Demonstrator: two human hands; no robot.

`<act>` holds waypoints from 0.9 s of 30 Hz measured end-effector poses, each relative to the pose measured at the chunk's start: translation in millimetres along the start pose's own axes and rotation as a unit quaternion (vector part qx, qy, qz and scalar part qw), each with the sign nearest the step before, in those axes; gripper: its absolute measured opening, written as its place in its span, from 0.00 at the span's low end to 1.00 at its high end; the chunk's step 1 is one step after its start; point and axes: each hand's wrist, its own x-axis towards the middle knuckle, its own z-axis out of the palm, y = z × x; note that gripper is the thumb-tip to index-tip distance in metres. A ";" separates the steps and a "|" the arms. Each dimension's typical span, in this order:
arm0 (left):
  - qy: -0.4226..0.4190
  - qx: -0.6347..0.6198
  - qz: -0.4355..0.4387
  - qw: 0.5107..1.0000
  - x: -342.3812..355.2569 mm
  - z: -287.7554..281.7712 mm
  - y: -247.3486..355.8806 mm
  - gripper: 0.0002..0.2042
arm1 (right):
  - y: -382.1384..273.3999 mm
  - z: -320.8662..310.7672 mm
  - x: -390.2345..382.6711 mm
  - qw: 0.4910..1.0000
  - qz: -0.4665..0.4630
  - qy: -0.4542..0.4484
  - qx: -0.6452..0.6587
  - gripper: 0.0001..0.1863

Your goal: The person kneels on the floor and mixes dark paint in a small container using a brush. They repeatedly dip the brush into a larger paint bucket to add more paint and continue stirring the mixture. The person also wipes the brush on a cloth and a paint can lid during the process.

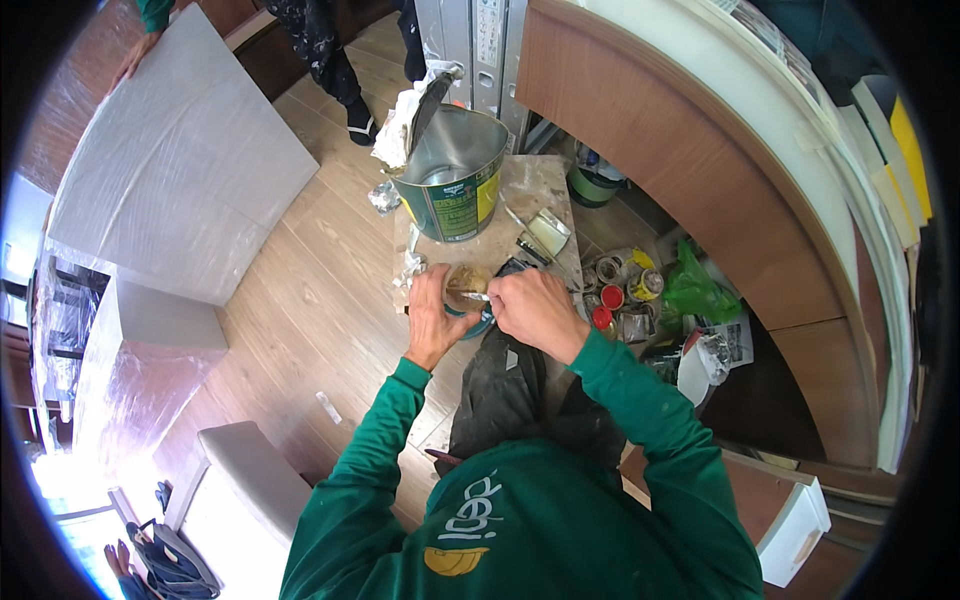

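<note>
My left hand [432,318] is wrapped round the side of a small round can [466,276] with brownish contents, at the near end of a stained board. My right hand [535,310] is closed on a thin, pale-tipped tool [476,296] that reaches over the can's mouth. Its exact kind is hard to tell, since my fingers hide most of it. Just beyond the can stands a large green and yellow metal bucket [453,205], its bent lid [428,115] raised and draped with whitish material. A paintbrush [528,231] lies beside a small pale-filled tray [549,232] to the right.
Several small jars and cans, one with a red lid [601,317], crowd the floor at right near a green plastic bag [694,283]. A curved wooden panel [680,130] rises beyond. Plastic-wrapped panels [180,160] stand at left, where another person's hand [133,62] touches one.
</note>
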 end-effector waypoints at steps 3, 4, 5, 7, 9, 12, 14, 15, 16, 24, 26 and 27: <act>-0.004 -0.023 -0.009 1.000 -1.5 3.7 0.3 0.45 | 3.6 7.5 1.0 0.999 -0.001 -0.030 -0.027 0.06; -0.006 -0.023 -0.005 1.000 -2.3 5.3 0.7 0.46 | 4.1 10.1 1.1 0.998 0.008 -0.047 -0.043 0.06; -0.006 -0.026 0.003 1.000 -2.4 6.5 0.6 0.46 | 4.1 12.7 1.5 0.998 0.002 -0.040 -0.045 0.06; -0.005 -0.026 0.003 1.000 -1.0 9.1 0.1 0.47 | 3.5 16.8 1.6 0.998 -0.004 -0.026 -0.061 0.07; -0.004 -0.021 0.006 1.000 0.3 10.5 0.0 0.47 | 2.8 18.8 0.4 0.998 -0.003 -0.030 -0.061 0.06; -0.010 -0.006 0.006 1.000 3.2 9.9 0.6 0.47 | 4.1 17.2 1.3 0.998 0.002 -0.037 -0.044 0.06; -0.018 -0.002 -0.010 1.000 4.2 7.4 1.8 0.47 | 5.4 14.7 5.2 0.998 0.001 -0.040 -0.038 0.06; -0.028 0.005 -0.011 1.000 4.6 6.9 2.6 0.46 | 5.4 13.9 7.6 0.998 -0.001 -0.039 -0.041 0.06; -0.036 0.009 -0.012 0.999 5.2 6.5 3.1 0.46 | 4.7 14.0 9.6 0.998 -0.003 -0.035 -0.049 0.06; -0.030 -0.011 -0.011 0.999 10.3 6.1 -4.9 0.43 | -4.1 28.4 2.2 0.994 -0.045 -0.035 -0.093 0.07; -0.037 -0.006 -0.005 0.999 10.7 4.7 -5.3 0.43 | -0.3 28.6 0.0 0.994 -0.046 -0.032 -0.091 0.07; -0.044 -0.004 -0.002 0.999 11.3 4.1 -5.1 0.43 | 3.2 27.2 -1.2 0.995 -0.044 -0.025 -0.083 0.07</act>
